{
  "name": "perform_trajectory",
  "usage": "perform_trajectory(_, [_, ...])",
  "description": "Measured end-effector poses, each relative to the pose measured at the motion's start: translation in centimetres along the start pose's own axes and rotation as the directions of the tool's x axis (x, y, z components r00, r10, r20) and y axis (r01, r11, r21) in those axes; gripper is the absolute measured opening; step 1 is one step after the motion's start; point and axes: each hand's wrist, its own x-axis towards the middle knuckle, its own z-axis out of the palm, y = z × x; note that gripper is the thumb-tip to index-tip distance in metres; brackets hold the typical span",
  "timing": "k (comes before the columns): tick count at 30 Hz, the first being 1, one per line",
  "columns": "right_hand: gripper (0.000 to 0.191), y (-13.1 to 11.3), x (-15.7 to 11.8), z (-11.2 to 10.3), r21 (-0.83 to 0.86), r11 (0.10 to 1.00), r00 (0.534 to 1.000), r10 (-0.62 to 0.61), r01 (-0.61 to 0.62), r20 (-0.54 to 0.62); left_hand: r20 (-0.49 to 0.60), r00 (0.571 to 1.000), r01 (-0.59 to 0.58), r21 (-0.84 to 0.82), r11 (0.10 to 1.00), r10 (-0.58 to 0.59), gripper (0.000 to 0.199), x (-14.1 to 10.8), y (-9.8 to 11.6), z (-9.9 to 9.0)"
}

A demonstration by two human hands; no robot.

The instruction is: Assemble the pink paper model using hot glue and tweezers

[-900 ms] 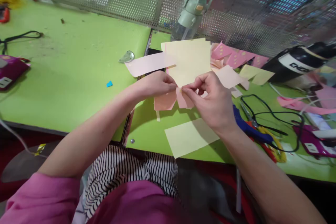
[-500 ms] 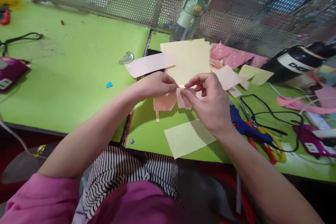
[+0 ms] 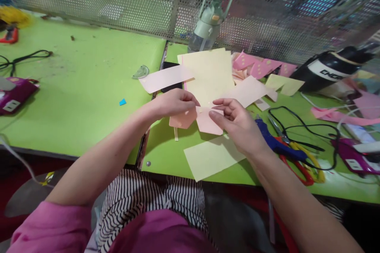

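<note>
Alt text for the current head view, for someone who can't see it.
Left hand and right hand meet at small pink papers over a green table, with a larger cream sheet beyond. A blue glue gun lies to the right; a green-topped bottle is behind the sheet.

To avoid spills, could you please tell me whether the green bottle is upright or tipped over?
Upright: the green bottle stands behind the cream sheets, its clear body down and its lid on top.

magenta sleeve (image 3: 53, 225), black-and-white striped bottoms (image 3: 130, 197)
</note>
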Motion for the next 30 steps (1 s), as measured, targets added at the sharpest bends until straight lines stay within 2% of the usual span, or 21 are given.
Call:
perform_trajectory(4, [0.040,-0.30,-0.12,0.27,-0.020,0.995,0.994,-0.096,0.095,-0.057,0.051,0.997,-0.052,-0.001,0.999,0.052,0.023,-0.11,0.08,-0.13])
perform_trajectory(9, [0.039,-0.72,-0.27,0.43,-0.074,0.984,0.983,-0.167,0.161,-0.079,0.069,0.996,-0.051,-0.005,0.999,0.051,0.020,-0.14,0.22,-0.06])
perform_trajectory(20, [0.036,-0.68,-0.54,0.70,-0.064,0.969,0.965,-0.245,0.240,-0.089,0.041,0.999,-0.018,0.000,1.000,0.018,0.014,-0.30,0.57,0.12])
perform_trajectory(30, [0.034,-0.80,-0.74,0.78,-0.098,0.965,0.963,-0.254,0.245,-0.092,0.037,0.999,-0.032,-0.009,0.999,0.033,0.009,-0.28,0.49,0.21])
